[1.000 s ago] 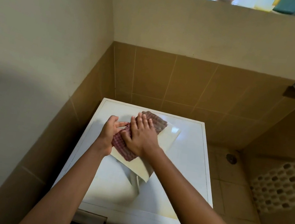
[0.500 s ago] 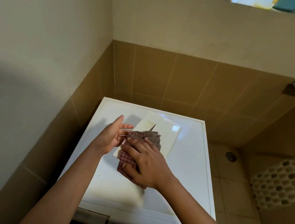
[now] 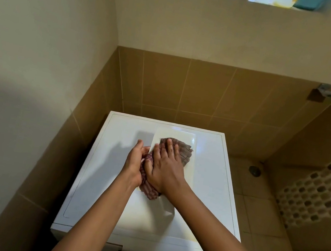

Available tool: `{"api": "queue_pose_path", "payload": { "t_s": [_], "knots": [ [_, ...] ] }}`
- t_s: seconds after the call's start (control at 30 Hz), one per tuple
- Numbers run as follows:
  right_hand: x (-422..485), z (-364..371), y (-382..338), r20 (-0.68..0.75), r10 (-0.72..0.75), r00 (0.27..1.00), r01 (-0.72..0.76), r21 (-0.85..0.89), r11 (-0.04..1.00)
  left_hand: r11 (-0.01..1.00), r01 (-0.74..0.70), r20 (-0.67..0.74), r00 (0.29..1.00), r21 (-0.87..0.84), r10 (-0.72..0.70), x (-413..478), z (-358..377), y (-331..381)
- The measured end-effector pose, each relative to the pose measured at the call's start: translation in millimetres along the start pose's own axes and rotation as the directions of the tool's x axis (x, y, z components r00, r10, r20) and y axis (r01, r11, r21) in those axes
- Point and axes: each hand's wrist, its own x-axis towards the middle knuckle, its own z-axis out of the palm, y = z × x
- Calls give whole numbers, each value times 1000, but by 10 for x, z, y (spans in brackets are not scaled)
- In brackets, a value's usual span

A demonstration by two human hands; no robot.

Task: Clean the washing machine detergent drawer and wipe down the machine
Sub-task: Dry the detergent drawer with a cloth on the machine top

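Right hand point(image 3: 163, 169) lay flat, fingers straight and together, pressing a checked cloth point(image 3: 180, 150) onto the drawer point(image 3: 174, 135), which rested loose and slightly askew on the machine point(image 3: 106, 181) top, toward its far half. Left hand point(image 3: 133, 164) stood on edge against the drawer's left side and touched the cloth; its fingertips were hidden, so a grip could not be told from a brace. Probable fault: the top looked glossy and the drawer unsecured, so a hard stroke could skid or turn it, chiefly rightward, where no hand blocked it. The machine's right edge gave onto the open tiled floor point(image 3: 254, 218), and a drawer sliding off there would likely crack. The cloth could also bunch under the palm and lose contact. Bare top lay on both sides of the drawer and nearer the person. The left wall point(image 3: 45, 148) stood just beside the machine and the far wall point(image 3: 177, 87) just behind, limiting elbow room on the left; the right side stayed open
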Motion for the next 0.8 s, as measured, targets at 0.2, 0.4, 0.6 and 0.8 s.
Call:
{"api": "queue_pose_path", "payload": {
  "t_s": [0.2,0.4,0.6,0.8],
  "knots": [
    [-234,12,10,-52,-25,998,30,96,995,994,-85,-88,992,65,91,-33,68,-42],
    [-536,149,69,-197,-117,973,139,102,985,981,-159,-150,973,111,175,25,45,-67],
    [-601,161,80,-247,-79,966,82,2,997,925,-222,-102,959,309,265,41,33,-88],
    [-58,0,208,-15,30,999,-30,18,999,878,-183,-72,969,442,238,16,33,-61]
  ]
}}
